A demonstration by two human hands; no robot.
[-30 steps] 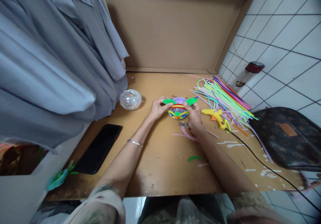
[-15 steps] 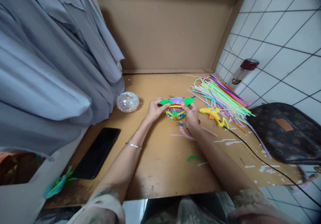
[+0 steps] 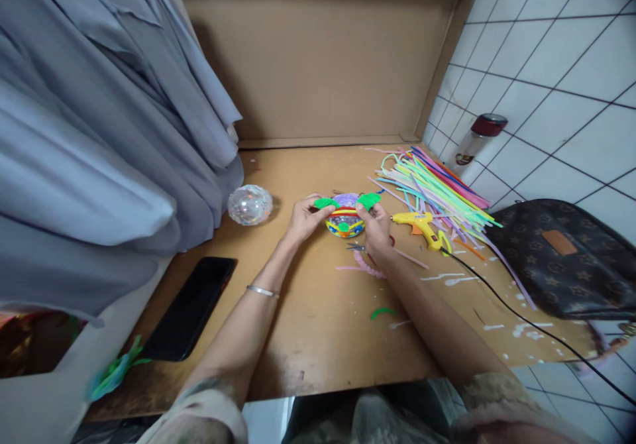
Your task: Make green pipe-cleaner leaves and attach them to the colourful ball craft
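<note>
A small round craft piece (image 3: 346,223) in yellow, red, blue and purple stands at the middle of the table, with a green leaf-like shape on each side. My left hand (image 3: 304,221) pinches its left side by one green shape (image 3: 326,203). On the other side my right hand (image 3: 376,226) grips it by the other green shape (image 3: 368,200), thumb on the front. Scissors (image 3: 355,247) lie partly under my right hand, beside a curled pink strip (image 3: 366,265). Just right of that hand rests a yellow glue gun (image 3: 415,221).
Colourful pipe cleaners (image 3: 437,189) lie at the back right, near a red-lidded bottle (image 3: 477,144) and a brown bag (image 3: 571,265). A clear ball (image 3: 250,205), a black phone (image 3: 191,308) and a grey curtain (image 3: 99,132) are on the left. A black cord crosses the right side.
The view has shifted slightly, so everything sits a little further left. Both hands keep their hold on the craft piece.
</note>
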